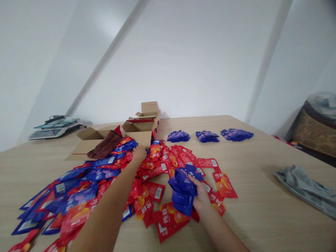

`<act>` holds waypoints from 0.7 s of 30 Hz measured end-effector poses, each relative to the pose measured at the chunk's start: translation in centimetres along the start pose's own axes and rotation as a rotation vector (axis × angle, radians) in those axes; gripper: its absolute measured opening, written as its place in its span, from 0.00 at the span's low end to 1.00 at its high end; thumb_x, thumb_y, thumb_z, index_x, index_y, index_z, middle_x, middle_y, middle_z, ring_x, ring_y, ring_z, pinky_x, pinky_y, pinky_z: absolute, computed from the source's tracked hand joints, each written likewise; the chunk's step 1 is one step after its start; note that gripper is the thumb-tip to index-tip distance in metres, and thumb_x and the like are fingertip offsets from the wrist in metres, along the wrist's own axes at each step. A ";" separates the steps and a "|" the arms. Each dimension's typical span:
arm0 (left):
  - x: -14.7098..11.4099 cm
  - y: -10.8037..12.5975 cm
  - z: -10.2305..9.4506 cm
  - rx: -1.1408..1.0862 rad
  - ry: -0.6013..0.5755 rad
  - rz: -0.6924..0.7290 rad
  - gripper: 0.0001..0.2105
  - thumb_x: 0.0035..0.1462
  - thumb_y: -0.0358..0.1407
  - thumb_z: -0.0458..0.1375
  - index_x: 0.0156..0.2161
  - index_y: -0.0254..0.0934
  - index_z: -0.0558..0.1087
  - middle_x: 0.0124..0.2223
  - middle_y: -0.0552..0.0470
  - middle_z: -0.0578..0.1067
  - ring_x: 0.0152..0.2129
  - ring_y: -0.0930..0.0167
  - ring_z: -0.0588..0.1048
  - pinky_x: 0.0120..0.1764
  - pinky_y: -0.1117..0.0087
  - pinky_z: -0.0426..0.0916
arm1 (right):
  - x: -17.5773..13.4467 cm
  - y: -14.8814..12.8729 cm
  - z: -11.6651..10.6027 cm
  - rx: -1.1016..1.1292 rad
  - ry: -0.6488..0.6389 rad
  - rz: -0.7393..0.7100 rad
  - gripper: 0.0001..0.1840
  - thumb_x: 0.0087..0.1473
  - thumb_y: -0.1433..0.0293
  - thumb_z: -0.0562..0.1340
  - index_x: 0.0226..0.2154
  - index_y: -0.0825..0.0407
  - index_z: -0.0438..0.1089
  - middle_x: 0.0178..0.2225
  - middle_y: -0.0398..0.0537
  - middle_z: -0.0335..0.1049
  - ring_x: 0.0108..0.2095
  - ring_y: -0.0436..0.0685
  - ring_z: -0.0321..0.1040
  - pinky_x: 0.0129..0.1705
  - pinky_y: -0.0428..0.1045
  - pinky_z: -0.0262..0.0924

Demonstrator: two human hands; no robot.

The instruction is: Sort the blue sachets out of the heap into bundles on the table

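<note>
My right hand (201,194) is closed around a bunch of blue packets (181,189), held above the near right part of a heap. Farther off, my left hand (139,153) reaches into that heap beside an open carton. Its fingers are bent down among the packets, close to a blue packet (131,144); what they grip is hidden. The heap mixes red packets (154,170) with blue ones (76,196) and spreads across the table. Three groups of blue packets, one on the left (178,136), one in the middle (207,136) and one on the right (236,134), lie toward the back.
Open cardboard cartons (138,134) stand behind the heap, and a dark brown cloth (105,145) drapes over another carton (81,147). A flat scale (49,133) with things on it sits far left. Grey cloth (307,185) lies at the right on the wooden table (257,196).
</note>
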State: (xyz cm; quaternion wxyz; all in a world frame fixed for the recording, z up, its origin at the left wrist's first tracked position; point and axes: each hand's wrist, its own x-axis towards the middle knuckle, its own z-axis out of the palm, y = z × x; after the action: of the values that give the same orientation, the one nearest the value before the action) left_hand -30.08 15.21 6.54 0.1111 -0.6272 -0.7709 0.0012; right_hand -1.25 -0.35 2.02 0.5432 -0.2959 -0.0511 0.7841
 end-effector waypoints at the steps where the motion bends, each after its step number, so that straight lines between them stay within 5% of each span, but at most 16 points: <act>1: -0.4 0.1 0.0 0.015 0.014 0.005 0.21 0.55 0.31 0.45 0.52 0.18 0.61 0.48 0.23 0.66 0.47 0.53 0.68 0.43 0.56 0.62 | -0.1 0.0 0.1 0.001 -0.002 0.001 0.12 0.36 0.71 0.70 0.30 0.53 0.73 0.26 0.45 0.77 0.31 0.60 0.75 0.38 0.54 0.69; 10: -3.3 -2.5 -0.7 0.115 0.026 0.025 0.15 0.52 0.25 0.47 0.42 0.27 0.72 0.43 0.32 0.72 0.44 0.58 0.69 0.44 0.61 0.64 | -0.4 -0.1 0.1 -0.007 -0.028 -0.006 0.13 0.35 0.73 0.69 0.31 0.54 0.74 0.25 0.44 0.77 0.29 0.59 0.74 0.38 0.54 0.68; 21: -5.6 -4.6 -1.3 0.137 0.027 0.004 0.14 0.54 0.28 0.47 0.43 0.30 0.71 0.45 0.35 0.70 0.41 0.62 0.72 0.40 0.63 0.67 | -0.4 -0.3 -0.1 0.005 -0.038 0.023 0.11 0.37 0.72 0.69 0.29 0.54 0.73 0.23 0.44 0.76 0.28 0.59 0.74 0.37 0.54 0.68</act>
State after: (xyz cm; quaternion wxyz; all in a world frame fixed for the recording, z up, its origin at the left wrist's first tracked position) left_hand -33.22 8.67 7.52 0.1640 -0.6196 -0.7662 0.0456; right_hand -0.81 -0.59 2.19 0.5338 -0.2801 -0.0562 0.7959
